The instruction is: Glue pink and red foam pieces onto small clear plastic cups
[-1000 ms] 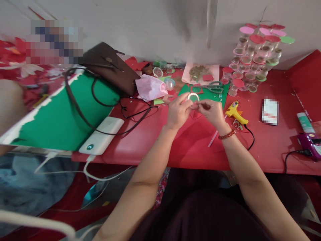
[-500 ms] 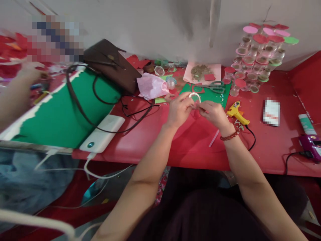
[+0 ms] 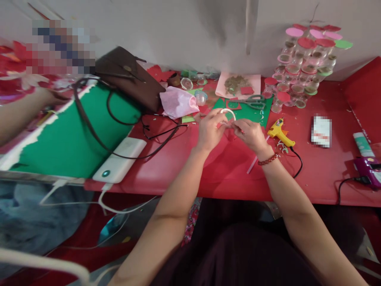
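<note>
A white ring (image 3: 228,113) stands up between my two hands over the red table. My left hand (image 3: 210,132) is closed, its thumb and fingers pinching the ring's lower left side. Opposite, my right hand (image 3: 250,135), with a beaded bracelet at the wrist, is closed too, fingertips together at the ring's lower right edge. What lies right between the fingertips is hidden. Just right of the hand lies a yellow glue gun (image 3: 280,133), and below it a clear glue stick (image 3: 253,165). Scissors (image 3: 256,102) rest on a green sheet (image 3: 248,114) beyond my hands.
A stack of clear cups with coloured discs (image 3: 303,71) stands at the back right. A phone (image 3: 321,131) lies right. To the left are a brown bag (image 3: 127,75), a white power bank (image 3: 119,161) and glasses (image 3: 162,129). Another person's arm (image 3: 26,111) reaches in at far left.
My hands stay at the ring with almost the same grip. The view has shifted slightly. At far left, the other person's hand has moved over the items there.
</note>
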### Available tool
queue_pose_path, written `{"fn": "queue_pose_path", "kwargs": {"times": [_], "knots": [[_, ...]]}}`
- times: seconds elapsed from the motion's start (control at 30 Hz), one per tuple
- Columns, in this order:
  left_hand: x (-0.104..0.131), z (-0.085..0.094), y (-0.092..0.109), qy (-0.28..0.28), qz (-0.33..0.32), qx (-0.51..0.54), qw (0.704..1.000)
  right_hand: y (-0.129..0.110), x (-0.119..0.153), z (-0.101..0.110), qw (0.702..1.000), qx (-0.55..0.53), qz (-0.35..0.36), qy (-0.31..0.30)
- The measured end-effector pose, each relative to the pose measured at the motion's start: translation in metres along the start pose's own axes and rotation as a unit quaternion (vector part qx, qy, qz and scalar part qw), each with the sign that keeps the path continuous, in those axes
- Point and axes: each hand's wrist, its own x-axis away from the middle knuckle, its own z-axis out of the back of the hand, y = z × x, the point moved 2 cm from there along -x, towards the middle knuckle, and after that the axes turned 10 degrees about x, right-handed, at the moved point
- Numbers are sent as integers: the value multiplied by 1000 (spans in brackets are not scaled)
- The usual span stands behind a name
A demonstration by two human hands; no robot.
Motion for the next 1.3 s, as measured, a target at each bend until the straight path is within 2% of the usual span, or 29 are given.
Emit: {"fn": "queue_pose_path", "kwargs": {"times": [0.17, 0.33, 0.63, 0.73, 0.93, 1.13, 1.3], "knots": [[0, -1, 0, -5, -3, -6, 1000, 1, 1, -5, 1000, 3, -8, 0], [0, -1, -1, -9, 3, 5, 1000, 4, 1, -9, 999, -9, -11, 34], [-2, 1, 2, -12, 4, 19, 1000, 7, 1, 6, 995, -85, 27, 50], [-1, 1, 1, -9, 3, 23, 1000, 9, 1, 6, 996, -72, 36, 49], [-2, 0, -8, 1, 1, 64, 998, 5, 0, 6, 995, 34, 63, 72], [-4, 0, -9, 7, 4, 113, 994, 1, 0, 1, 993, 29, 76, 85], [-5, 3, -6, 15, -10, 134, 991, 1, 0, 1, 990, 4, 74, 120]]}}
